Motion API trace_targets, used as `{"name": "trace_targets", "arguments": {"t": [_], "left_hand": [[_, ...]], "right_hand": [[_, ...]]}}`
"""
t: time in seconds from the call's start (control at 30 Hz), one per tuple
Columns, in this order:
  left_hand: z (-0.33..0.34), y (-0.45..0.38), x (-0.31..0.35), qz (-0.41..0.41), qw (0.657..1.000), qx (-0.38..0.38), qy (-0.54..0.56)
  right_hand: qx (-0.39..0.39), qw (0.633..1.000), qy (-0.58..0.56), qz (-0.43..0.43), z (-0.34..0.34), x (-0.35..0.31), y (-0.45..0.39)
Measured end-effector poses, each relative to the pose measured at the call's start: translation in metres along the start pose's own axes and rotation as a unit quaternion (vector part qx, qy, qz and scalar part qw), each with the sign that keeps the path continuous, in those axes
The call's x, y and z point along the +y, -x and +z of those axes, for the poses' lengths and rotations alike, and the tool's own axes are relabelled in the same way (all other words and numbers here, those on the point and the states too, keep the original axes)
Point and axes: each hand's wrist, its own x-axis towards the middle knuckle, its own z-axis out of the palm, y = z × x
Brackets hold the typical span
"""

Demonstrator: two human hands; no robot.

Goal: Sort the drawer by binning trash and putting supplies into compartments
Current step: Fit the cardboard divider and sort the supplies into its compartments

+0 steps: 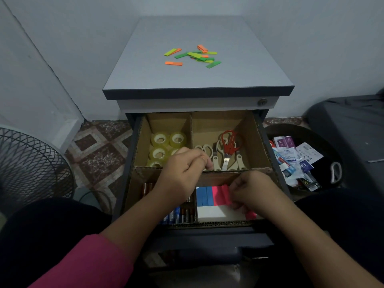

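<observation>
Looking down, we see a grey cabinet (197,80) against the wall, its flat top carrying a loose scatter of green, yellow and orange strips (193,56) near the far middle. Below the top, the drawer (199,169) stands pulled out toward us, lined with a cardboard divider (192,129) that splits it into four compartments.

To the right of the cabinet, on the floor, sits a dark round bin (334,142) holding torn wrappers and packaging (295,161). To the left stands a wire fan guard (31,163) on the patterned tiles.

In the far left compartment lie clear tape rolls (160,146), packed close together. The far right compartment holds scissors (226,152), one pair with red handles lying over pairs with cream handles. The near left compartment holds batteries (180,215), partly hidden under our left forearm. The near right compartment holds sticky note pads (209,196): blue and pink ones toward the divider, a white block at the near edge.

Our left hand (182,175) hovers over the middle divider with fingers curled downward; we cannot tell whether it holds anything. Our right hand (251,190) pinches a pink pad at the right side of the near right compartment, fingers and thumb closed on its edge. A pink sleeve (83,262) covers the left arm near the bottom edge.
</observation>
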Motion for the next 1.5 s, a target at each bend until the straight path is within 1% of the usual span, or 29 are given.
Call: {"name": "trace_targets", "arguments": {"t": [0.17,0.47,0.7,0.77,0.8,0.87,0.93,1.0,1.03,1.1,1.2,1.37,1.5], "left_hand": [[0.0,0.002,0.001,0.008,1.0,-0.009,-0.011],[0.002,0.001,0.0,0.002,1.0,-0.019,-0.02],[0.0,0.002,0.0,0.009,0.999,-0.024,-0.027],[-0.003,0.003,0.003,0.022,0.998,-0.044,-0.035],[-0.005,0.004,0.004,0.033,0.996,-0.067,-0.052],[-0.007,0.006,0.006,0.061,0.978,-0.144,-0.139],[-0.003,0.01,0.007,0.117,0.932,-0.214,-0.27],[0.003,0.012,0.008,0.192,0.881,-0.234,-0.364],[0.006,0.013,0.007,0.217,0.862,-0.235,-0.394],[0.007,0.013,0.004,0.239,0.839,-0.227,-0.433],[0.008,0.013,0.0,0.245,0.829,-0.218,-0.452],[0.011,0.014,0.004,0.224,0.826,-0.262,-0.446],[0.011,0.013,0.007,0.217,0.827,-0.265,-0.446]], "right_hand": [[0.006,1.0,-0.013,-0.002,0.012,-0.003,-0.005],[0.02,1.0,0.004,-0.003,0.019,0.002,-0.012],[0.032,0.998,0.051,-0.026,0.018,0.005,-0.009],[0.052,0.994,0.083,-0.042,0.015,0.009,-0.007],[0.065,0.991,0.1,-0.052,0.013,0.01,-0.006],[0.074,0.987,0.126,-0.064,0.01,0.013,-0.006],[0.07,0.985,0.136,-0.074,0.007,0.014,-0.006],[0.066,0.981,0.154,-0.097,0.007,0.015,-0.007],[0.062,0.978,0.167,-0.109,0.007,0.016,-0.007],[0.045,0.974,0.188,-0.115,0.007,0.016,-0.007],[0.032,0.968,0.218,-0.118,0.008,0.017,-0.009],[0.034,0.959,0.249,-0.128,0.011,0.017,-0.012],[0.042,0.956,0.253,-0.139,0.013,0.019,-0.014]]}}
